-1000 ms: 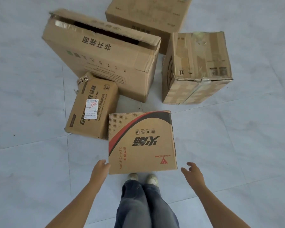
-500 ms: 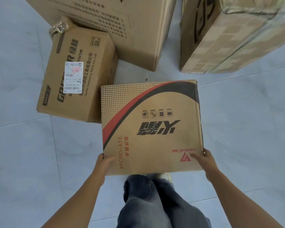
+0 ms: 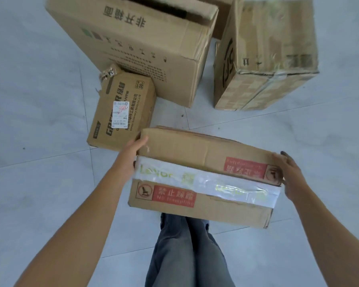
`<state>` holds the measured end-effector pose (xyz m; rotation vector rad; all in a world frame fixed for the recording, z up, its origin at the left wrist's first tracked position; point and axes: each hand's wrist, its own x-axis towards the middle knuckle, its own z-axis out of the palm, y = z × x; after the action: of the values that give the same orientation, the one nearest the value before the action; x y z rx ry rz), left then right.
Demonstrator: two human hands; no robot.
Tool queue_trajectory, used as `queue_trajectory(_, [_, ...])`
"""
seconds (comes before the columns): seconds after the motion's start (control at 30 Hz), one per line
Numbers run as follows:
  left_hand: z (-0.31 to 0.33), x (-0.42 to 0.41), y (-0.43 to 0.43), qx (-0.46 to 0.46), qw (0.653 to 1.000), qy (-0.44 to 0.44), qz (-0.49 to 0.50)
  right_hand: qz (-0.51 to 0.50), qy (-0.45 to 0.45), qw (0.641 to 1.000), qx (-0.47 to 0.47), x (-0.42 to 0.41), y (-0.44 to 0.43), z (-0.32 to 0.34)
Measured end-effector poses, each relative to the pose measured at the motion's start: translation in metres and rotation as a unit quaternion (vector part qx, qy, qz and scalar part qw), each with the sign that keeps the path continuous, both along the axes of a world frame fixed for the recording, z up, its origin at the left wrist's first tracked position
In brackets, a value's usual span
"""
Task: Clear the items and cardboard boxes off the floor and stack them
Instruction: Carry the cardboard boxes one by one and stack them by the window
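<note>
Flat box (image 3: 205, 175) is off the floor, held level between both hands right above the person's legs (image 3: 184, 249), long side across the view. A white tape strip (image 3: 226, 183) runs along its top seam, with a red warning label (image 3: 174, 195) on the near flap and a second one on the far flap.

Left hand (image 3: 133, 154) grasps the box's left end near the far corner: thumb on the top face, other fingers hidden past the edge. Right hand (image 3: 290, 175) presses against the right end with fingers spread and fairly straight, not wrapped around. It is motion-blurred, so finer contact is unclear.

Small box (image 3: 122, 110) lies on the floor (image 3: 39, 141) just beyond the left hand. It carries a white shipping label (image 3: 120, 117), and crumpled tape sticks out at its far corner. Its far end touches or nearly touches the large box (image 3: 143, 42), which sits tilted with a dark open gap along its top. Square box (image 3: 263, 59), wrapped in clear tape, stands to the right of the large box with a narrow gap between them. Part of another box (image 3: 222, 17) shows behind those two. The floor is pale grey tile.
</note>
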<state>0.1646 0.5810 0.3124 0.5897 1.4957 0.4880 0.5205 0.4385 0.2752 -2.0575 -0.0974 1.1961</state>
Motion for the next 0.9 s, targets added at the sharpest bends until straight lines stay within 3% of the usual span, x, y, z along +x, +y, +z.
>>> queue_trajectory(0.07, [0.040,-0.007,-0.006,0.024,0.999,-0.022,-0.011,0.001,0.008,1.000,0.027,-0.005,-0.010,0.032])
queue_trajectory(0.17, [0.098,-0.020,-0.028,0.077,0.995,0.025,-0.053,0.036,0.039,0.997,0.050,-0.020,-0.028,0.074])
queue_trajectory(0.4, [0.222,-0.059,-0.071,0.186,0.973,0.130,0.045,0.138,0.034,0.980,0.137,-0.051,0.001,0.161])
queue_trajectory(0.57, [0.308,-0.085,-0.093,0.241,0.949,0.153,0.136,0.232,0.036,0.940,0.250,-0.067,0.056,0.252])
queue_trajectory(0.9, [0.436,-0.134,-0.110,0.318,0.899,0.188,0.234,0.316,0.181,0.834,0.415,-0.124,0.114,0.406])
